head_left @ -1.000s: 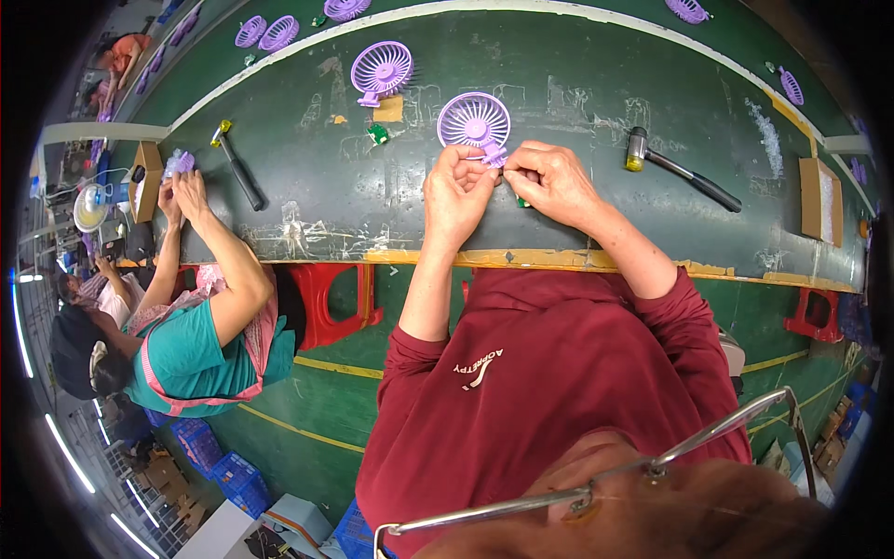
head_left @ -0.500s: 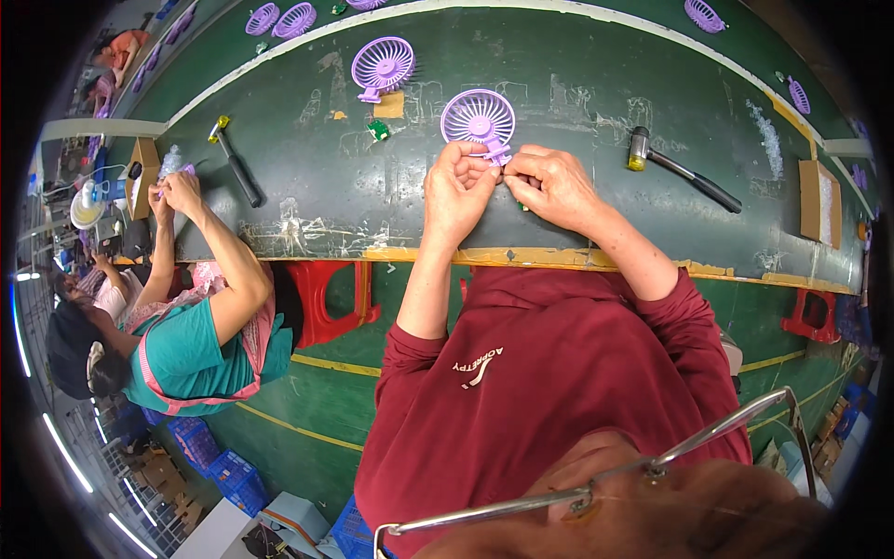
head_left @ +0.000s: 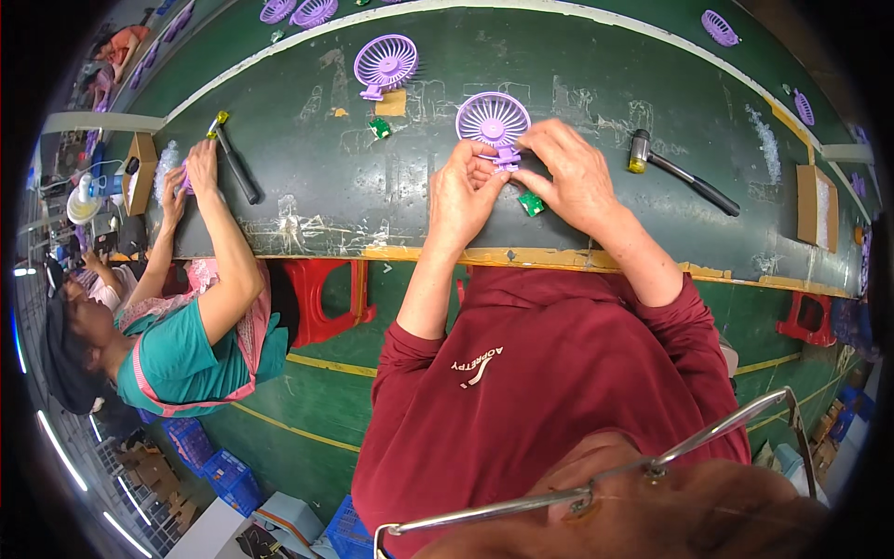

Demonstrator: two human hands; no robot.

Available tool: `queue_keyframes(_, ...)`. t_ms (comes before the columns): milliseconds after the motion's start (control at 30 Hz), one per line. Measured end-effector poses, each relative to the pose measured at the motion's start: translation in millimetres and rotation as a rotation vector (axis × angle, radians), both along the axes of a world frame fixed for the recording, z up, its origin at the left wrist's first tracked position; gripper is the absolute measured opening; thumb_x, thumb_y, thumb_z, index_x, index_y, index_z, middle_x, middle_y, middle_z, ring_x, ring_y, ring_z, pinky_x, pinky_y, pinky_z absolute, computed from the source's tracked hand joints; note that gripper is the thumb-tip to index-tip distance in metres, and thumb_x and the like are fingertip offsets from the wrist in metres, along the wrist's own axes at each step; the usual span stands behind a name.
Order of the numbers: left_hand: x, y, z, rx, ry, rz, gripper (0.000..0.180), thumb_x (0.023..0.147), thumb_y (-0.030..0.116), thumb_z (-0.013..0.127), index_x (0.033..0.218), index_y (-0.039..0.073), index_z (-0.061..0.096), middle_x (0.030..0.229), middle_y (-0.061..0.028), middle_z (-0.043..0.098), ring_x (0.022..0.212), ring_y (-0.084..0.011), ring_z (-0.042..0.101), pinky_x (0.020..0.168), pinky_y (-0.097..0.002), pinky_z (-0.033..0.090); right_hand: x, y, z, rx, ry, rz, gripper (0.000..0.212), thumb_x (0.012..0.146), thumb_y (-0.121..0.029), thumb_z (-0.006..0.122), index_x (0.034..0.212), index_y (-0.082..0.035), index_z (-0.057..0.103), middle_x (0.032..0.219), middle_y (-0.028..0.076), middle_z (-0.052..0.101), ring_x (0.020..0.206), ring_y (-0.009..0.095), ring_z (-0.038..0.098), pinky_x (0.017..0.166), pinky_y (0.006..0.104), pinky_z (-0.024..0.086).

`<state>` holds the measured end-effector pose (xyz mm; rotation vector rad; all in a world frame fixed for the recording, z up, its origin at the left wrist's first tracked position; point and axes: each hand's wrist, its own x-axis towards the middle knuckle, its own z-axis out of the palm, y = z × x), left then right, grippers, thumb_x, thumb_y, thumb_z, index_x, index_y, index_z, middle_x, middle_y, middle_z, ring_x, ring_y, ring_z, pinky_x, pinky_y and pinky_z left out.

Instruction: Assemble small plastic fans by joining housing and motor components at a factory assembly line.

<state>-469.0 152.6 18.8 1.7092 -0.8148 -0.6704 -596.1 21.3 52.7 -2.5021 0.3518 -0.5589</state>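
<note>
A purple fan housing (head_left: 493,118) with a round slatted grille lies on the dark green bench in front of me. My left hand (head_left: 461,197) is closed on the small neck piece at its lower end. On the neck's other side is my right hand (head_left: 573,177), its thumb and fingers apart; the fingertips come close to the grille's lower edge, and whether they touch is unclear. A small green circuit board (head_left: 531,204) rests just below the neck, beside my right thumb. Any small part at my left fingertips is too small to make out.
A second purple fan housing (head_left: 386,63) lies farther left, near another green board (head_left: 379,129). Hammers lie at right (head_left: 684,172) and left (head_left: 237,163). Beside the left one, a co-worker's hands (head_left: 191,177) hold something purple. A cardboard box (head_left: 818,207) stands far right.
My right hand has opened from a pinch at the neck and lifted slightly. The fan housing has shifted a little right. The green board now shows. The co-worker's hand moved toward the left hammer.
</note>
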Motion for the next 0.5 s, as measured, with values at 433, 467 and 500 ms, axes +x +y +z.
queue_keyframes(433,-0.8,4.0,1.8,0.000,-0.101,-0.014,0.053,0.083,-0.002,0.073,0.130,0.005,0.048,0.084,-0.0071,0.071,0.075,-0.0109,0.067,0.072,-0.0253,0.055,4.9,-3.6,-35.5,-0.074,-0.075,0.153,0.031,0.081,-0.009,0.072,0.111,-0.005,0.066,0.111,0.009,0.066,0.089,0.029,0.069,0.070,0.0390,0.057)
queue_keyframes(467,-0.1,4.5,1.6,0.001,-0.096,-0.013,0.053,0.083,-0.002,0.073,0.130,0.005,0.048,0.084,-0.0071,0.071,0.075,-0.0109,0.067,0.072,-0.0253,0.055,5.2,-3.6,-37.4,-0.099,-0.098,0.153,0.031,0.080,-0.009,0.073,0.110,-0.005,0.066,0.111,0.010,0.066,0.089,0.029,0.070,0.070,0.0385,0.057)
queue_keyframes(500,0.8,4.5,1.5,-0.005,-0.090,-0.023,0.057,0.082,-0.003,0.073,0.132,0.006,0.047,0.084,-0.0069,0.070,0.076,-0.0110,0.067,0.073,-0.0255,0.055,5.9,-4.1,-38.9,-0.098,-0.094,0.149,0.031,0.080,-0.009,0.073,0.110,-0.005,0.066,0.111,0.010,0.066,0.089,0.029,0.070,0.070,0.0385,0.057)
